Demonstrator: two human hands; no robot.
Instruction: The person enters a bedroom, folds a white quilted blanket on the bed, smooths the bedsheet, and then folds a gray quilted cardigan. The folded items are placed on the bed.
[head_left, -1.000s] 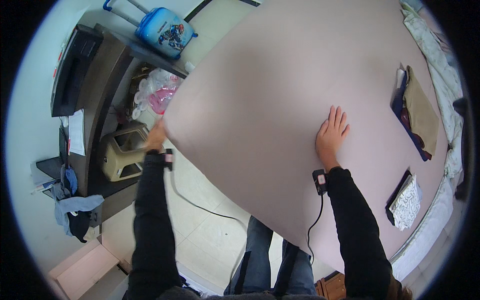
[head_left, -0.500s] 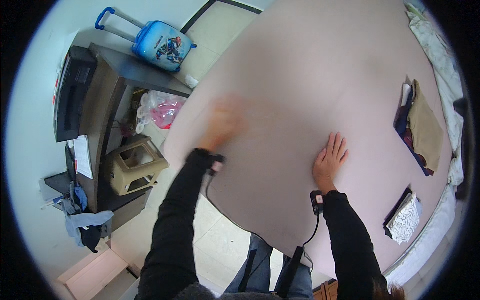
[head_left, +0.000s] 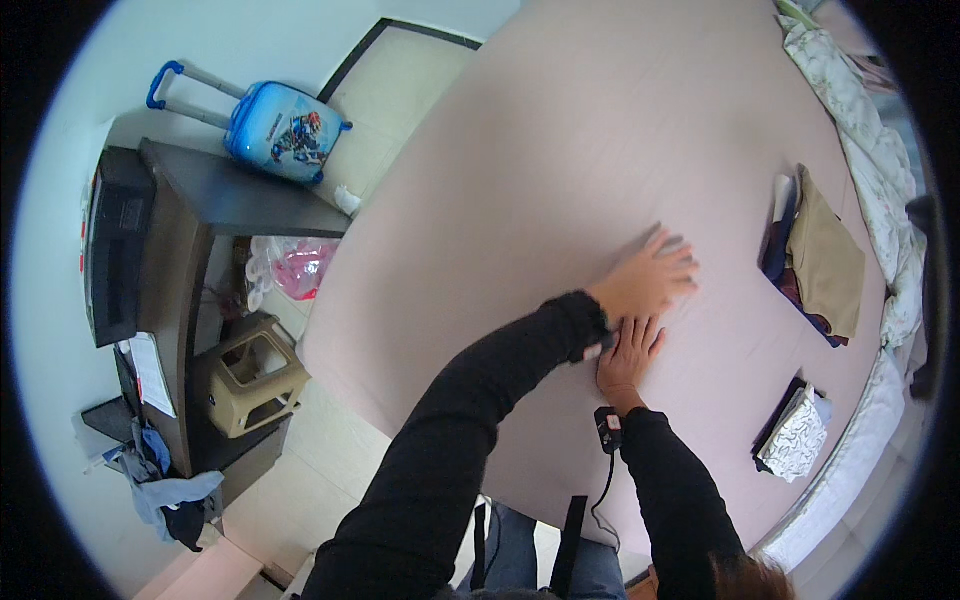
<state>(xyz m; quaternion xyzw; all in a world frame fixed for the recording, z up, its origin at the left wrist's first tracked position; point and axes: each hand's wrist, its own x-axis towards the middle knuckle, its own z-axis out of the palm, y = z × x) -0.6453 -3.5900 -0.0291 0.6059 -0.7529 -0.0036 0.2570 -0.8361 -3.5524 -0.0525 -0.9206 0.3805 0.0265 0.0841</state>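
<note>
A pale pink sheet (head_left: 480,190) covers the wide bed in front of me. My left hand (head_left: 648,278) reaches across to the right, fingers spread over the sheet and slightly blurred; whether its palm touches the cloth I cannot tell. Just nearer to me, my right hand (head_left: 630,362) lies flat on the sheet with fingers stretched out, their tips close to the left wrist. Neither hand holds anything. To the right of both hands lie folded clothes (head_left: 825,262), tan and dark blue, and a smaller folded stack (head_left: 797,432) with a white patterned piece on top.
A crumpled floral quilt (head_left: 855,130) runs along the bed's right edge. On the left stand a dark desk (head_left: 180,240), a beige stool (head_left: 255,380) and a blue suitcase (head_left: 285,130) with its handle raised. A pink plastic bag (head_left: 300,265) sits beneath the desk.
My left hand has swept from the bed's left side across to the right, beyond my right hand. My right hand stays flat on the sheet. The view has shifted slightly.
</note>
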